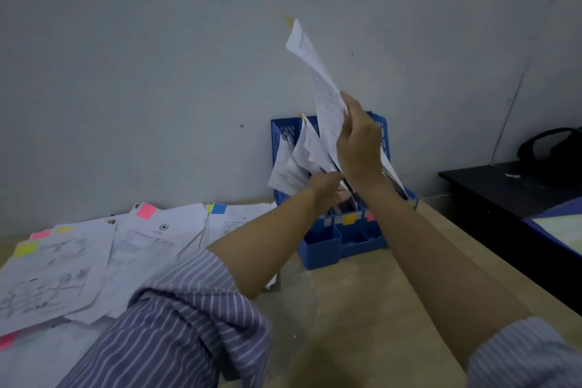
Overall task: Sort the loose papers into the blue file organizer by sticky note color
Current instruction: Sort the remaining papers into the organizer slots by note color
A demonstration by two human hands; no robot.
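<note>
Grey wall behind, tan desk (362,309) below us. Our right hand (359,142) grips paper sheet (324,88) by lower edge, sheet rising tilted above blue file organizer (333,239). Yellow sticky tab (288,19) at sheet's top corner. Our left hand (327,190) curled among filed papers (293,164) in organizer; exact hold unclear. Loose papers (94,261) spread left, well apart from both hands.

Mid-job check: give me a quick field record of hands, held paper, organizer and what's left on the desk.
right hand: grips a paper sheet raised above the blue file organizer
sheet tab: yellow sticky note at top corner
left hand: reaches into the organizer's papers; grip unclear
organizer: already holds several papers; coloured labels on front
loose papers: pile on desk, left, with pink, yellow, blue notes
</note>
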